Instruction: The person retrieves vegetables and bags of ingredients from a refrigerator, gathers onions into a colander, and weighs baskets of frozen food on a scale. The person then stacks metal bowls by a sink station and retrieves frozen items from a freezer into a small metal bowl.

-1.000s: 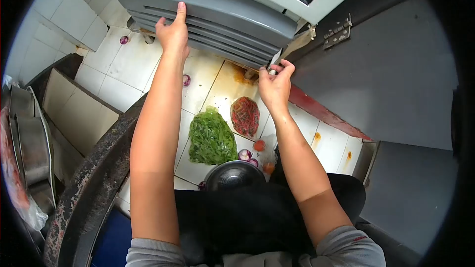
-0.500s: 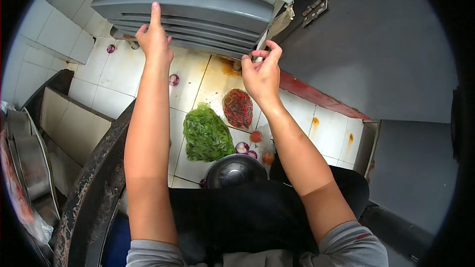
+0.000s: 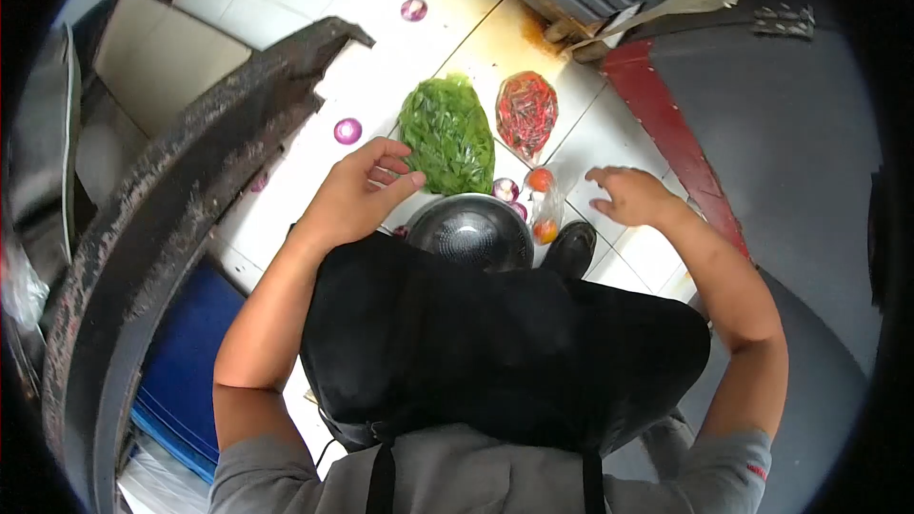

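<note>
My left hand hovers beside a clear bag of green leafy vegetables, thumb and fingers apart with nothing held. Over the floor to the right, my right hand has its fingers loosely bent and apart, also holding nothing. Between them, close to my knees, is a round dark metal bowl, its lower part hidden by my lap. A knotted bag of red and dark strips, perhaps chillies, lies past the greens. Next to the bowl are cut purple onions and a clear bag with orange-red tomatoes.
Onion pieces also lie on the white tile floor. A worn, curved black edge runs along my left, above a blue panel. A grey door-like panel with a red lower strip stands at right.
Both hands have drawn back from the grey louvred panel toward my body and moved apart. My view has tilted down, bringing my lap and the bowl more into sight.
</note>
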